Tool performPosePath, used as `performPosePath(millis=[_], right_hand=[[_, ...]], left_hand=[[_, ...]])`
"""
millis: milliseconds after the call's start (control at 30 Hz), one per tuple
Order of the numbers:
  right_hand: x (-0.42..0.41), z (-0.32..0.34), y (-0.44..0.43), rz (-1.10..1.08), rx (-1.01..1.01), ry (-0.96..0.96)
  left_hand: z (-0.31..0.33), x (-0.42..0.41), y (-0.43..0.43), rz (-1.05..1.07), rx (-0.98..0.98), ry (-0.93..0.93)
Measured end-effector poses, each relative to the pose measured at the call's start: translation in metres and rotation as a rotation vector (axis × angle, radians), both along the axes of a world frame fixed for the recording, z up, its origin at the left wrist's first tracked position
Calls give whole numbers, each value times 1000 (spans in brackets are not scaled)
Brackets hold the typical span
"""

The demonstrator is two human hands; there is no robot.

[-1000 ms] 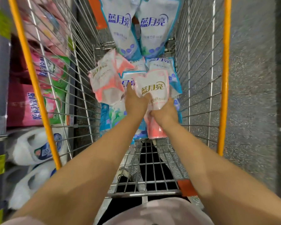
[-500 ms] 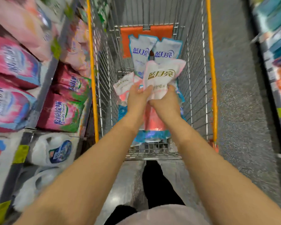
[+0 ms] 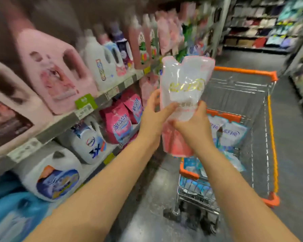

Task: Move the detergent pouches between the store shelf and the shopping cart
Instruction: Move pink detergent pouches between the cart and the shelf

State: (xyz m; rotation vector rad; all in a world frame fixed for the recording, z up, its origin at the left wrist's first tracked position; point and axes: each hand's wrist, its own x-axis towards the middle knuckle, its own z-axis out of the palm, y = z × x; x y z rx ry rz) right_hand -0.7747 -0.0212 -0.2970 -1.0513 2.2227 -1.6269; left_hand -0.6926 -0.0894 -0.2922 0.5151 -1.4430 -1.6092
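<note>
Gripping the pink pouch round its middle with curled fingers of left hand and right hand, its long side standing up above them, store shelf to their left, shopping cart below right.

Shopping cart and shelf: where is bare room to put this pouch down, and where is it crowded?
For the pink-white pouch, the shopping cart seems bare along its right wall, beside the blue-white pouches; its near left corner is piled. The shelf is crowded: detergent jugs and pink bags stand side by side, with no visible gap.
</note>
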Motion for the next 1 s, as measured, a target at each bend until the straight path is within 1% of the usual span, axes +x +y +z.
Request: performPosePath(millis=[267,333,433,500,700,833,933,1000], right_hand=[[111,117,-17,425,-182,105],[137,143,-19,524,-227,126],[179,174,-17,617,-308,149],[210,191,-17,679,-353,173],[325,238,-23,891,-454,196],[416,267,-32,1027,-542,235],[483,289,-42,1105,-626,205],[526,303,-53,1139,-643,191]], left_hand=[[117,151,22,358,-252,68],[141,184,33,392,-308,59],[175,229,50,454,-359,2],[193,263,59,518,-392,0],[243,377,81,668,-413,-79],[273,463,82,772,-422,-92],[299,526,80,875,-467,-147],[316,566,75,930,-479,-184]])
